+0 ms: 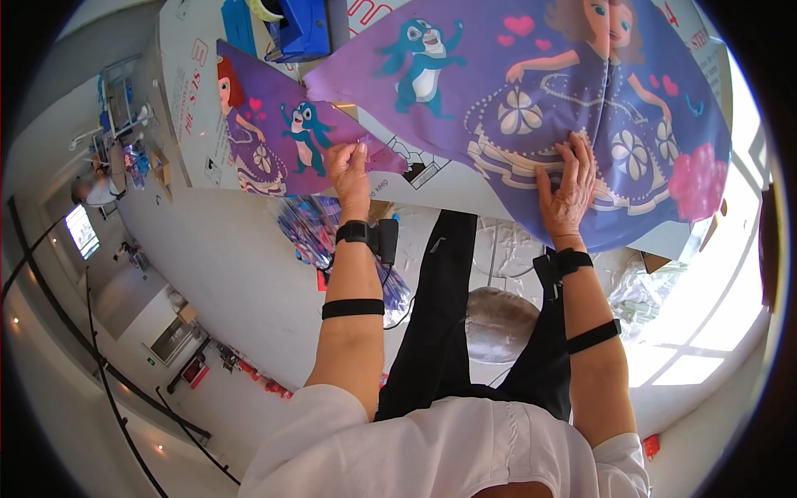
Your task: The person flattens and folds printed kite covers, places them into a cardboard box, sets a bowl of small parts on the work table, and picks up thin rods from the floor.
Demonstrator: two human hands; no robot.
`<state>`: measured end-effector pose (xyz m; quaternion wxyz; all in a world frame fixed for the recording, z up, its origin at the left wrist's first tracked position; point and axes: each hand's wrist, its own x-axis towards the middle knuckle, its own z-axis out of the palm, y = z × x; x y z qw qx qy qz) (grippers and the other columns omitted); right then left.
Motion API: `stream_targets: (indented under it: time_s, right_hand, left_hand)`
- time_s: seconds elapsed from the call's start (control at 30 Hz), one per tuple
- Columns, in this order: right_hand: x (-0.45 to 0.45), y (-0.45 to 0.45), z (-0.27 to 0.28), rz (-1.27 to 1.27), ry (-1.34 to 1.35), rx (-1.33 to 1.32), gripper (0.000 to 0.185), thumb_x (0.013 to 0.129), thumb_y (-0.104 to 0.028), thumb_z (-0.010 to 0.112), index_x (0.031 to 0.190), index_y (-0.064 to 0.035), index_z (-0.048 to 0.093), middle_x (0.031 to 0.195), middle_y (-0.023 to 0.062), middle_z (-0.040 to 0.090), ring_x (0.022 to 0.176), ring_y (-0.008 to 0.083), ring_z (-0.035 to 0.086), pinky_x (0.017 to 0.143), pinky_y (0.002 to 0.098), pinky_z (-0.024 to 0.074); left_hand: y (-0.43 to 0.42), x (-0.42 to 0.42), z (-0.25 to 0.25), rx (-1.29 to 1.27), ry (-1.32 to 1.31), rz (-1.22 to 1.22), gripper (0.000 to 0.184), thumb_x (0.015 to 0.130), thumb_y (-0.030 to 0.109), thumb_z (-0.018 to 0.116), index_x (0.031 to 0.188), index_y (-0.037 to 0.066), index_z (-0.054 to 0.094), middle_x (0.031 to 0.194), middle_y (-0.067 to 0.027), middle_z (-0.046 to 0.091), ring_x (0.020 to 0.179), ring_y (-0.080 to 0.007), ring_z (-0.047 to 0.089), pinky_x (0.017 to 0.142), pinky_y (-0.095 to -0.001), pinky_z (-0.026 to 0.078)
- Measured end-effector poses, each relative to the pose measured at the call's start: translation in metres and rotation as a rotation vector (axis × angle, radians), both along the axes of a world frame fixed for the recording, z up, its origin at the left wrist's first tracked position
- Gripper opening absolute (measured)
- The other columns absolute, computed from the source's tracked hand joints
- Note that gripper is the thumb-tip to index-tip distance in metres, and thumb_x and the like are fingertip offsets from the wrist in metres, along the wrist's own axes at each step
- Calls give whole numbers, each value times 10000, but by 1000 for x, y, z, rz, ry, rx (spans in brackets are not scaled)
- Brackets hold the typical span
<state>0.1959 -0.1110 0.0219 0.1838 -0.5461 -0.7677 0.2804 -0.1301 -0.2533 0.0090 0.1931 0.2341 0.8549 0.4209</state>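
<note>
My left hand [349, 170] is closed, thumb and fingertips pinched together over the edge of a smaller purple printed piece [249, 124]. What the fingertips hold is too small to make out. My right hand [570, 178] lies with fingers apart on a large, flat purple foil balloon [465, 91], pressing on its surface. The balloon carries a princess in a dress, a blue rabbit and pink hearts. Its narrow left end comes close to the smaller piece, which shows a similar princess and rabbit.
Beneath both prints is a white printed board [195, 158]. A blue tape dispenser [299, 29] stands at its far edge. Shiny packets [311, 224] lie below left, a round stool [501, 324] stands between my legs, and clear plastic [643, 286] lies right. Another person [100, 189] is far left.
</note>
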Motion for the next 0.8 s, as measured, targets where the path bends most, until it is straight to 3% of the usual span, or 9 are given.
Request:
stream_targets:
  time_s: [0.17, 0.23, 0.4, 0.47, 0.53, 0.6, 0.77, 0.8]
  right_hand:
    - [0, 0, -1, 6, -12, 7, 418, 812, -191, 664, 1193, -94, 523, 1401, 94, 432, 1336, 329, 348, 1104, 457, 264]
    - [0, 0, 0, 11, -24, 8, 427, 810, -195, 664, 1198, -94, 517, 1403, 96, 430, 1337, 331, 347, 1101, 458, 266]
    - [1, 0, -1, 7, -17, 2, 427, 807, -193, 664, 1194, -94, 515, 1404, 99, 428, 1340, 333, 344, 1098, 457, 271]
    - [1, 1, 0, 5, -10, 4, 425, 805, -190, 664, 1192, -94, 516, 1403, 99, 429, 1340, 335, 344, 1096, 456, 273]
    - [1, 1, 1, 3, 1, -15, 433, 792, -167, 672, 1189, -94, 516, 1402, 100, 429, 1340, 337, 343, 1094, 457, 277]
    - [1, 1, 1, 7, 7, -12, 439, 786, -152, 675, 1191, -92, 514, 1402, 101, 429, 1340, 337, 343, 1093, 457, 279]
    - [1, 5, 14, 26, 44, -48, 449, 769, -131, 692, 1183, -79, 526, 1411, 108, 415, 1350, 339, 325, 1092, 462, 280]
    - [-1, 5, 21, 37, 70, -6, 430, 777, -121, 690, 1175, -66, 539, 1352, 115, 474, 1302, 341, 391, 1069, 449, 316]
  left_hand:
    - [-2, -4, 12, 42, -152, 31, 102, 830, 69, 713, 854, -9, 653, 1056, -27, 537, 923, -126, 507, 824, -274, 422]
    - [-8, -14, 10, 196, -440, 197, 77, 841, 55, 698, 895, 16, 659, 1024, -12, 570, 920, -115, 513, 829, -264, 425]
    - [-26, -40, 17, 445, -697, 215, 105, 866, 90, 684, 943, 53, 625, 962, -14, 637, 907, -140, 576, 845, -277, 441]
    - [-20, -34, 41, 643, -718, 565, 97, 903, 143, 646, 933, 53, 626, 958, -33, 653, 891, -153, 580, 816, -301, 438]
    - [-18, -25, 63, 685, -667, 461, 120, 923, 156, 619, 962, 42, 616, 994, -47, 651, 927, -166, 585, 827, -322, 446]
    - [-6, -6, 96, 620, -394, 525, 144, 919, 172, 633, 974, 45, 595, 991, -41, 631, 974, -176, 600, 919, -350, 446]
    - [17, 59, 140, 420, -4, 530, 176, 945, 195, 606, 902, 29, 565, 857, -4, 566, 810, -89, 502, 744, -258, 421]
    - [26, 75, 143, 429, 1, 528, 176, 945, 195, 606, 902, 29, 565, 857, -4, 566, 810, -89, 502, 744, -258, 421]
